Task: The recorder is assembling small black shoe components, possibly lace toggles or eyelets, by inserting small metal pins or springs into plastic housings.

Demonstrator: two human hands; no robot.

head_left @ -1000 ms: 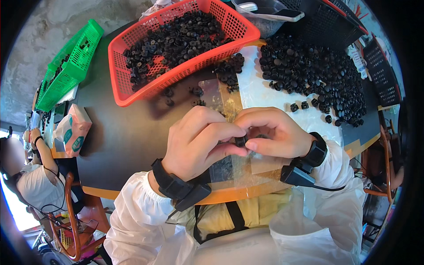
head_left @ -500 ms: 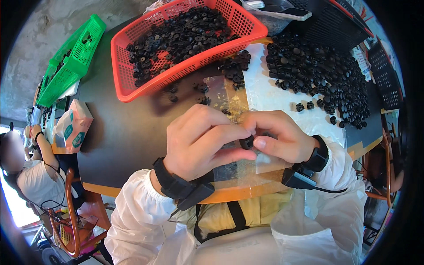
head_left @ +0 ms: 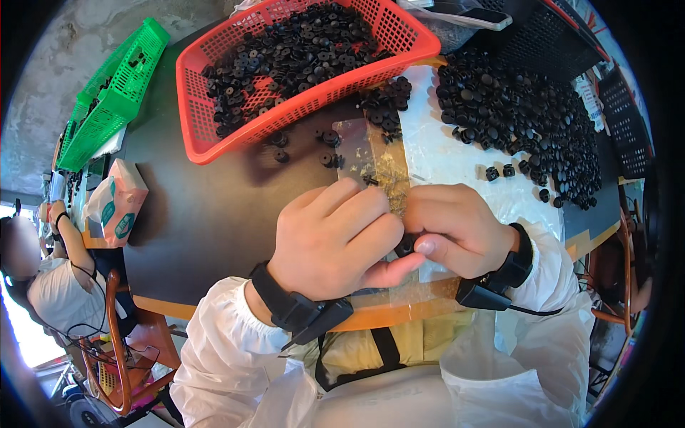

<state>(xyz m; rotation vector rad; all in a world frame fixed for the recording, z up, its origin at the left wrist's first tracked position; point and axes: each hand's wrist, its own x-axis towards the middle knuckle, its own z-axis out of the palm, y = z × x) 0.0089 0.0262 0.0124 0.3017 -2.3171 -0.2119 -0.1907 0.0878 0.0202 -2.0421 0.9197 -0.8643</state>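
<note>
Fitting, black plastic [head_left: 404,246]: located at centre-right of the frame, in the narrow gap between the two hands. Left hand [head_left: 335,242]: fingers curled, back of the hand uppermost, thumb reaching right beneath the fitting. Right hand [head_left: 460,232]: index finger bent, thumb pointing left against the fitting's right side. Both hands pinch the one piece between them; how the grip is shared cannot be told. Neither hand is clearly nearer — the fitting touches both. Its long axis cannot be read, as the fingers cover most of the body; only a dark rounded portion shows.

Surroundings: a loose black stemmed piece [head_left: 369,180] lies on the surface [head_left: 207,214] just above the gap between the hands. Black round-capped fittings [head_left: 528,128] are heaped at upper right, largely on white plastic sheeting [head_left: 442,157]. Red basket [head_left: 307,110], upper centre-left — holds black disc-shaped parts [head_left: 314,50], many with a central hole.
</note>
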